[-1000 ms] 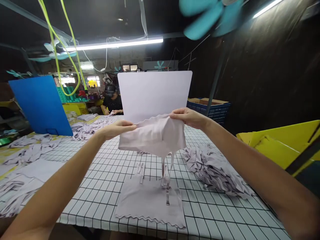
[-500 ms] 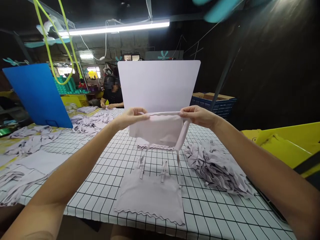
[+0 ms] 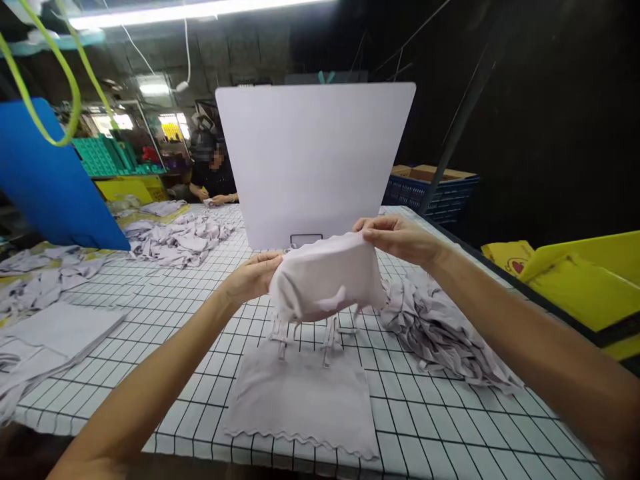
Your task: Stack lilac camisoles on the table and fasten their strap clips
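Beyond soft garment (image 3: pixel 327 277) pinched in both hands (image 3: pixel 257 275) stood smooth white board (image 3: pixel 315 160); crumpled fabric heap (image 3: pixel 443 330) lay right of garment.

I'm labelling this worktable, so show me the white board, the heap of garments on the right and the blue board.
White board (image 3: pixel 315 160): head view, middle.
Garment heap (image 3: pixel 443 333): head view, centre.
Blue board (image 3: pixel 55 180): head view, middle.
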Available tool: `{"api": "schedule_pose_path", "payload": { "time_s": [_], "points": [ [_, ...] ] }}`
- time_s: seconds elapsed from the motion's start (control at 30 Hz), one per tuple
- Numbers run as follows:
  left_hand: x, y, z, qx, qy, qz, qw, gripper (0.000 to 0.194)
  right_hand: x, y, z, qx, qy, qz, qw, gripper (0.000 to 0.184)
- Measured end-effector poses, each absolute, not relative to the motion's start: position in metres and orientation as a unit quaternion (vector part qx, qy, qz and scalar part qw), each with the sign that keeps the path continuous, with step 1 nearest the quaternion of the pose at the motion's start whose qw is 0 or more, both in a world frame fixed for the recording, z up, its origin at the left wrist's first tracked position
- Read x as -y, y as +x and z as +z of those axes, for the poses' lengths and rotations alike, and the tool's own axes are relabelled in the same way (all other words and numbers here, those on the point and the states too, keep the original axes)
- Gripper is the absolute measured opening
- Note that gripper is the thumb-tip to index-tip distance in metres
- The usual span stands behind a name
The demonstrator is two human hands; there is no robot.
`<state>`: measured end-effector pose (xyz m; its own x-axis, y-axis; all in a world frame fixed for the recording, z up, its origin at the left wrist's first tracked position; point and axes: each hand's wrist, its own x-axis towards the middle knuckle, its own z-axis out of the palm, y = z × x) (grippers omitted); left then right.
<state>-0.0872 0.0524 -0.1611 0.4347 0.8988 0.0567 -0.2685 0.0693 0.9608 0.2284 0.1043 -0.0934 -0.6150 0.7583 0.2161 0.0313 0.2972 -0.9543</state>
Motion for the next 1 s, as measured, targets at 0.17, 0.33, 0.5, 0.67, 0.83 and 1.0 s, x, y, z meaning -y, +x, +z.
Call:
{"api": "schedule_pose_path", "payload": {
  "time_s": [0.17, 0.33, 0.5, 0.67, 0.83, 1.0],
  "points": [
    [-0.045, -0.067, -0.17, -0.292, 0.538, 0.376, 0.696, 0.033, -0.102, 0.222, -0.101, 0.712, -0.272, 0.542, 0.353, 0.03],
    [-0.046, -0.081, -0.161, -0.309, 0.536, 0.444, 0.648, 0.029, -0.107, 0.235, -0.114, 0.728, -0.337, 0.537, 0.261, 0.034],
    [-0.068, -0.112, -0.144, -0.366, 0.553, 0.477, 0.577, 0.035, -0.124, 0.256, -0.122, 0.721, -0.37, 0.536, 0.236, 0.036],
    [-0.08, -0.137, -0.122, -0.427, 0.628, 0.428, 0.491, 0.037, -0.127, 0.26, -0.103, 0.75, -0.327, 0.503, 0.279, 0.036],
    [-0.071, -0.139, -0.112, -0.418, 0.658, 0.418, 0.466, 0.038, -0.11, 0.242, -0.097, 0.808, -0.344, 0.472, 0.077, 0.04],
    [-0.068, -0.136, -0.123, -0.415, 0.669, 0.389, 0.478, 0.039, -0.105, 0.238, -0.105, 0.766, -0.298, 0.521, 0.23, 0.04]
  ]
}}
